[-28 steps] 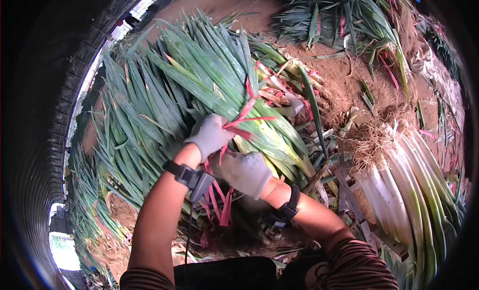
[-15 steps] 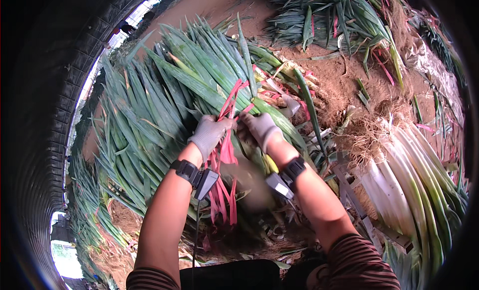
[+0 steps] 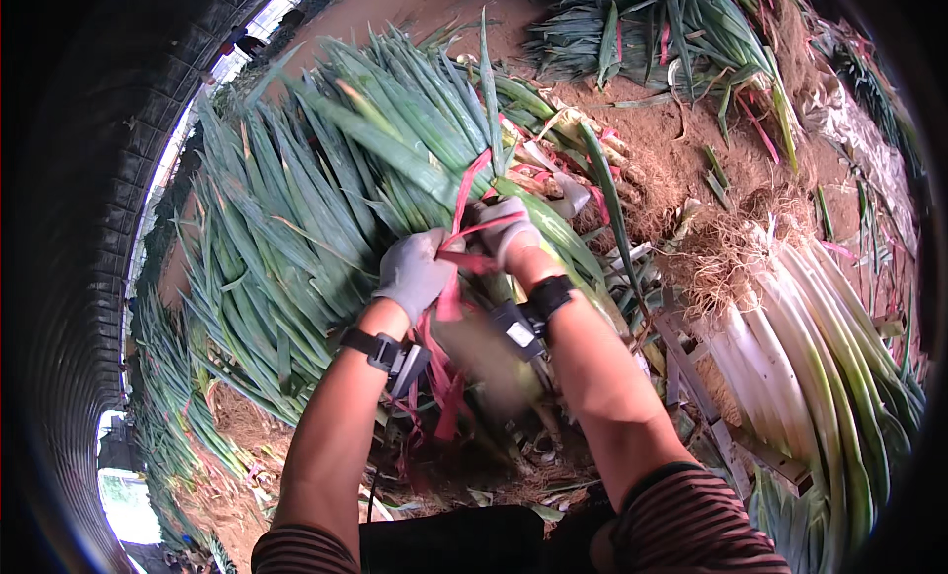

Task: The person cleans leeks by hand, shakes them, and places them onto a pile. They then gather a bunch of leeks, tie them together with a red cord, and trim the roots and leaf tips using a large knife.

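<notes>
A large pile of leeks with long green leaves [image 3: 296,208] spreads in front of me. Pink plastic tie strips [image 3: 472,184] run over the leaves and between my two gloved hands. My left hand [image 3: 415,270] is closed on the strips, whose loose ends hang below it. Close beside it, my right hand [image 3: 506,228] is closed with a pink strip drawn across its fingers. Its fingertips are partly hidden by the strip. Both wrists carry black straps with small boxes.
On the right lies a bundle of leeks with white stalks [image 3: 770,376] and brown roots, beside a metal frame [image 3: 706,386]. Another tied leek heap [image 3: 671,41] rests on bare soil [image 3: 642,129] at the far right. A dark ribbed wall [image 3: 109,238] curves along the left.
My right hand has turned and risen slightly, pulling a pink strip taut between both hands. My left hand has shifted a little while keeping hold of the strips.
</notes>
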`<state>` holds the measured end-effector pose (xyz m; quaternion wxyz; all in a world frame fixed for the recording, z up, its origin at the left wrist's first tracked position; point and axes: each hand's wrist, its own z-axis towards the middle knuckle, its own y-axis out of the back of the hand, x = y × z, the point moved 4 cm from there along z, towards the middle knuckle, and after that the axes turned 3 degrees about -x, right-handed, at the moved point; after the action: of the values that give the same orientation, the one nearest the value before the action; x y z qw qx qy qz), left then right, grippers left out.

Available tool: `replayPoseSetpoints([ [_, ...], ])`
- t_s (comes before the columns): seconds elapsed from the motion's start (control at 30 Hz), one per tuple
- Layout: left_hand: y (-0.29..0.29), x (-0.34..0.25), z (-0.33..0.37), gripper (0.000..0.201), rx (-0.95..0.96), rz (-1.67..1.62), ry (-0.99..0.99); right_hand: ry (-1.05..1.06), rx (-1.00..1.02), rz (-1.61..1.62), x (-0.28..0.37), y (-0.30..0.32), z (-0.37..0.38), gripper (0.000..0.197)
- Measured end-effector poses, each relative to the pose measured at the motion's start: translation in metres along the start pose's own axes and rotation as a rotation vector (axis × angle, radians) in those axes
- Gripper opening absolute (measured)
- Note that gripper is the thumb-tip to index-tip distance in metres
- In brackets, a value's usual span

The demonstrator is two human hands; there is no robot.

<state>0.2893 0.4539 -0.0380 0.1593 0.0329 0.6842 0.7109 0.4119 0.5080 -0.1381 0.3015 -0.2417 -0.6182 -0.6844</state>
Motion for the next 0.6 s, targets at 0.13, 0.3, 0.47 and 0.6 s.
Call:
replayPoseSetpoints([
  [0.13,0.018,0.052,0.013,0.022,-0.045,-0.140,0.073,-0.225,0.011,0.451,0.010,0.046,-0.022,0.035],
  [0.3,0.016,0.046,0.008,0.011,-0.143,-0.488,-0.064,0.307,-0.321,0.369,0.060,0.093,-0.046,0.018],
  [0.47,0.021,0.022,-0.008,0.019,-0.140,-0.417,0.012,0.428,0.121,-0.069,0.061,0.039,-0.025,0.013],
  [0.6,0.060,0.013,-0.044,0.019,0.204,0.072,-0.053,0.778,0.031,-0.228,0.086,0.034,-0.074,0.018],
])
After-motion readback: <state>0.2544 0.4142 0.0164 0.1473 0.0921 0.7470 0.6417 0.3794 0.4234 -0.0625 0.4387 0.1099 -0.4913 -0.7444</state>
